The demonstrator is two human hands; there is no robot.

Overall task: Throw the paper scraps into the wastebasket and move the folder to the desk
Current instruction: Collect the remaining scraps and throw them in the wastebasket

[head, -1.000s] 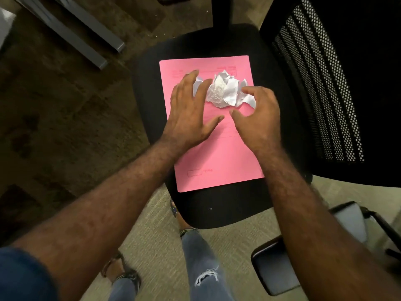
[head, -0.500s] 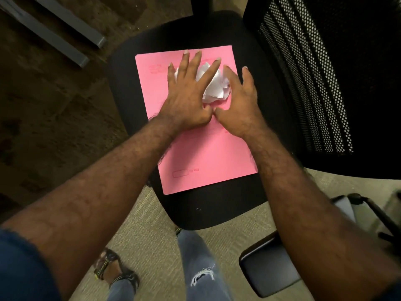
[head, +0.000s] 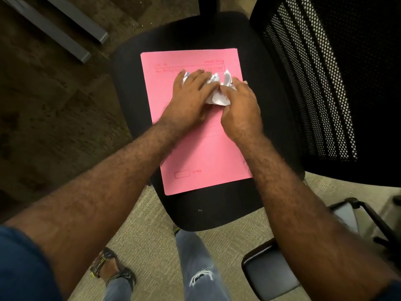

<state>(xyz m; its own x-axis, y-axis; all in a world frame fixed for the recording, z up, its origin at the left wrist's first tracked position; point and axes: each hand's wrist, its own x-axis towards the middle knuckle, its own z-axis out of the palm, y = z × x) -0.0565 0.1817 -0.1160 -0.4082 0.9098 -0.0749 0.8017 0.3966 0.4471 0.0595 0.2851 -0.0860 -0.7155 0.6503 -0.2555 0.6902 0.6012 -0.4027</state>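
A pink folder (head: 201,153) lies flat on the black seat of an office chair (head: 217,205). White crumpled paper scraps (head: 219,96) sit on the folder's upper half. My left hand (head: 191,96) curls over the scraps from the left, fingers bent around them. Pressing in from the right, my right hand (head: 240,105) closes on the same bunch. Most of the paper is hidden under my fingers; only white bits show between and above the hands. No wastebasket or desk is in view.
The chair's black mesh backrest (head: 325,83) rises at the right. An armrest pad (head: 269,272) sits at the lower right. Two grey bars (head: 65,33) lie on the dark carpet at the upper left. My legs and sandalled foot (head: 112,270) stand below the seat.
Both hands went from spread flat over the scraps to curled around them, gathering the paper into a tighter bunch between them. The folder has stayed on the seat.
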